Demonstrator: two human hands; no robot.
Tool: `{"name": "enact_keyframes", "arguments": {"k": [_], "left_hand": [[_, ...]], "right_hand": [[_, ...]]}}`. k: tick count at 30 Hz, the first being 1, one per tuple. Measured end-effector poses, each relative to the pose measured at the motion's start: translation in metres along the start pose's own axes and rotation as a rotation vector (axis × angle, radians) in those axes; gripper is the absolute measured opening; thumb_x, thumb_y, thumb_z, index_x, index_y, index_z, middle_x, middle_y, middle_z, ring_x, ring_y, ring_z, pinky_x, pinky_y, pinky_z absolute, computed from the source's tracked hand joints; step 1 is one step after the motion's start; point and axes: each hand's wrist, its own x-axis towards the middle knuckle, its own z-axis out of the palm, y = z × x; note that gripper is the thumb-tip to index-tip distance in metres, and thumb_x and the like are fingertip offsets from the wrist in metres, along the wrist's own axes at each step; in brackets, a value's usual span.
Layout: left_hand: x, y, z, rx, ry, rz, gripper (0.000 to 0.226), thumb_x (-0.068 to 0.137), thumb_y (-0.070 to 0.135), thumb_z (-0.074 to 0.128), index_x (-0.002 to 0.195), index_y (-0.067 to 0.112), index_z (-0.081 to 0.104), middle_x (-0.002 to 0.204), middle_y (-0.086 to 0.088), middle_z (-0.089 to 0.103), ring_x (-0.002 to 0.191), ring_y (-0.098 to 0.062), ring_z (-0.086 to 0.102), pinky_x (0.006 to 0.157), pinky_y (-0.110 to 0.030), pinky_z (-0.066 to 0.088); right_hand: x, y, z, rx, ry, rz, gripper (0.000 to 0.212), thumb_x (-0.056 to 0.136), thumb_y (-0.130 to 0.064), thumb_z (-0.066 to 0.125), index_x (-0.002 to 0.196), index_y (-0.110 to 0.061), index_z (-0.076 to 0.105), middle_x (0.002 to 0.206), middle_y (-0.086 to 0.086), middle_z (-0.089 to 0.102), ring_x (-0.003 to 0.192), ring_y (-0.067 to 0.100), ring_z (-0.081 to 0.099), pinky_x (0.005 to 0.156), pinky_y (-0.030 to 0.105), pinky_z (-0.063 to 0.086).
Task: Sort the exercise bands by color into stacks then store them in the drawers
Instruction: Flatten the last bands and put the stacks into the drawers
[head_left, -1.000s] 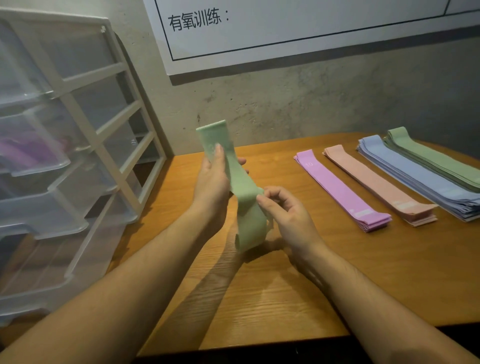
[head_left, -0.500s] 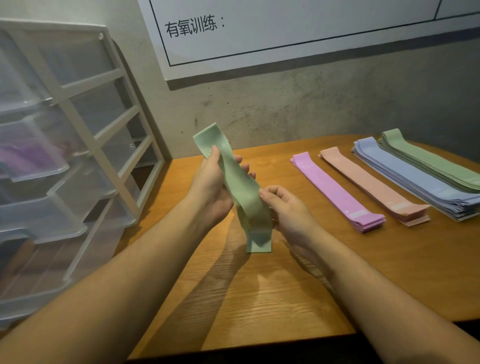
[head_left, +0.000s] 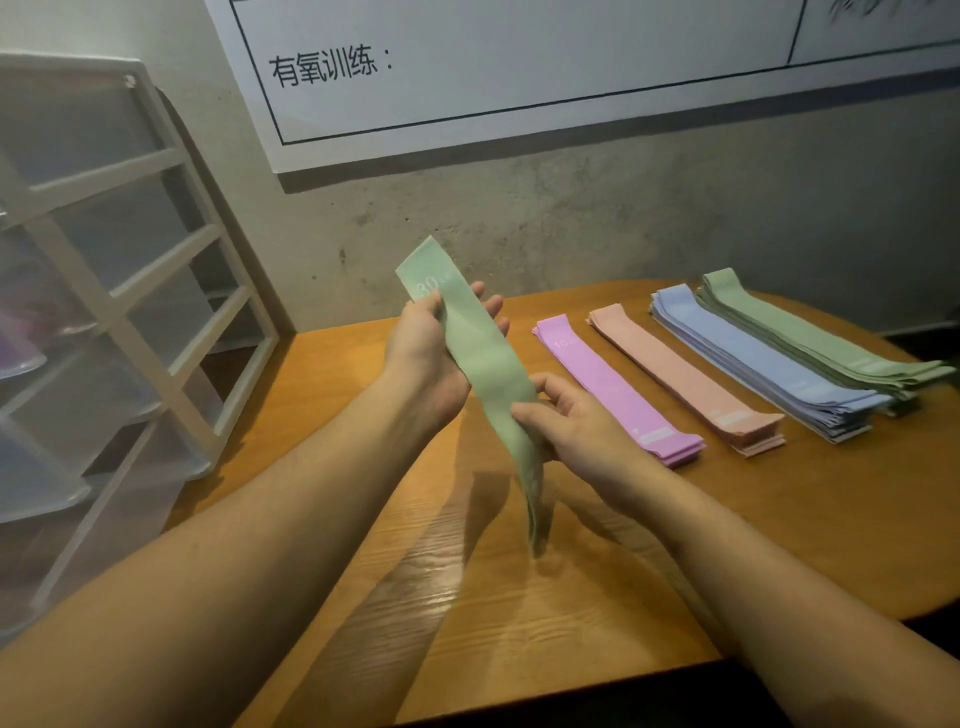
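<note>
The green band (head_left: 483, 358), twisted a second ago, now lies flat between left hand (head_left: 431, 358) and right hand (head_left: 566, 421) — both pinching it — ready for the green stack (head_left: 810, 332) at two o'clock.

Green band (head_left: 475, 358): lower end motion-blurred, edge indistinct; the print near its top is only partly legible. Drawer unit (head_left: 130, 322) cut off by left edge, contents a purple smear behind translucent fronts (unidentifiable). Wall sheet (head_left: 519, 78) cropped at top. Green stack (head_left: 810, 338): band count unresolvable.
</note>
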Motion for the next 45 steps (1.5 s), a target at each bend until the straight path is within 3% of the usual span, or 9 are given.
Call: {"name": "enact_keyframes", "arguments": {"k": [6, 10, 14, 20, 25, 31, 35, 38, 45], "left_hand": [[0.028, -0.031, 0.052, 0.258, -0.043, 0.166, 0.013, 0.105, 0.026, 0.049, 0.102, 0.024, 0.061, 0.085, 0.004, 0.067, 0.078, -0.014, 0.063, 0.071, -0.032, 0.054], [0.047, -0.055, 0.093, 0.347, -0.151, 0.196, 0.010, 0.106, 0.018, 0.049, 0.107, 0.019, 0.059, 0.092, 0.000, 0.072, 0.077, -0.013, 0.070, 0.058, -0.028, 0.056], [0.074, -0.083, 0.136, 0.462, -0.211, 0.267, 0.009, 0.103, 0.011, 0.053, 0.111, 0.014, 0.054, 0.100, -0.009, 0.071, 0.081, -0.019, 0.072, 0.061, -0.032, 0.058], [0.124, -0.128, 0.192, 0.528, -0.222, 0.221, 0.011, 0.102, 0.013, 0.056, 0.110, 0.007, 0.058, 0.104, -0.013, 0.070, 0.076, -0.017, 0.072, 0.058, -0.028, 0.057], [0.168, -0.158, 0.230, 0.589, -0.229, 0.194, 0.010, 0.098, 0.008, 0.060, 0.104, 0.012, 0.053, 0.093, -0.012, 0.066, 0.067, -0.019, 0.068, 0.054, -0.027, 0.058], [0.227, -0.201, 0.256, 0.896, -0.208, 0.270, 0.011, 0.093, 0.012, 0.067, 0.101, 0.012, 0.060, 0.089, -0.010, 0.063, 0.062, -0.017, 0.059, 0.049, -0.022, 0.047], [0.260, -0.223, 0.257, 1.109, -0.207, 0.345, 0.013, 0.089, 0.023, 0.073, 0.098, 0.014, 0.070, 0.081, -0.001, 0.063, 0.077, -0.020, 0.062, 0.066, -0.028, 0.051], [0.278, -0.232, 0.250, 1.311, -0.219, 0.397, 0.015, 0.083, 0.037, 0.076, 0.094, 0.028, 0.069, 0.099, 0.002, 0.070, 0.095, -0.023, 0.069, 0.087, -0.039, 0.058], [0.286, -0.239, 0.245, 1.420, -0.330, 0.376, 0.010, 0.093, 0.027, 0.069, 0.101, 0.023, 0.063, 0.097, -0.004, 0.071, 0.083, -0.024, 0.071, 0.078, -0.044, 0.062]], "right_hand": [[-0.010, -0.013, -0.066, -0.158, 0.207, -0.060, 0.042, 0.099, -0.031, 0.062, 0.133, -0.041, 0.040, 0.107, -0.005, 0.065, 0.093, 0.009, 0.066, 0.084, 0.022, 0.054], [-0.027, -0.024, -0.119, -0.395, 0.268, -0.033, 0.063, 0.084, -0.033, 0.079, 0.126, -0.031, 0.032, 0.104, -0.008, 0.051, 0.089, 0.005, 0.058, 0.069, 0.013, 0.046], [-0.036, -0.027, -0.177, -0.727, 0.263, 0.074, 0.048, 0.083, -0.031, 0.076, 0.107, -0.029, 0.035, 0.106, -0.009, 0.046, 0.094, 0.017, 0.057, 0.072, 0.021, 0.046], [-0.046, -0.039, -0.259, -0.797, 0.447, 0.140, 0.017, 0.085, -0.046, 0.073, 0.093, -0.035, 0.064, 0.099, -0.011, 0.065, 0.090, 0.010, 0.061, 0.076, 0.033, 0.055], [-0.043, -0.045, -0.315, -0.892, 0.446, 0.261, 0.035, 0.083, -0.036, 0.074, 0.117, -0.034, 0.069, 0.113, -0.008, 0.060, 0.082, 0.007, 0.060, 0.066, 0.023, 0.047], [-0.023, -0.027, -0.355, -1.002, 0.385, 0.372, 0.047, 0.083, -0.042, 0.072, 0.128, -0.033, 0.065, 0.130, -0.002, 0.064, 0.109, 0.015, 0.063, 0.088, 0.030, 0.053], [-0.015, -0.007, -0.363, -1.062, 0.387, 0.376, 0.044, 0.086, -0.053, 0.069, 0.126, -0.034, 0.065, 0.128, -0.005, 0.066, 0.110, 0.012, 0.062, 0.083, 0.028, 0.053], [-0.013, 0.007, -0.363, -1.181, 0.373, 0.383, 0.041, 0.088, -0.057, 0.063, 0.124, -0.038, 0.066, 0.127, -0.006, 0.064, 0.116, 0.014, 0.057, 0.090, 0.033, 0.052], [-0.020, 0.032, -0.366, -1.067, 0.351, 0.394, 0.048, 0.093, -0.052, 0.060, 0.138, -0.039, 0.050, 0.146, -0.008, 0.044, 0.121, 0.016, 0.055, 0.095, 0.033, 0.050]]}}
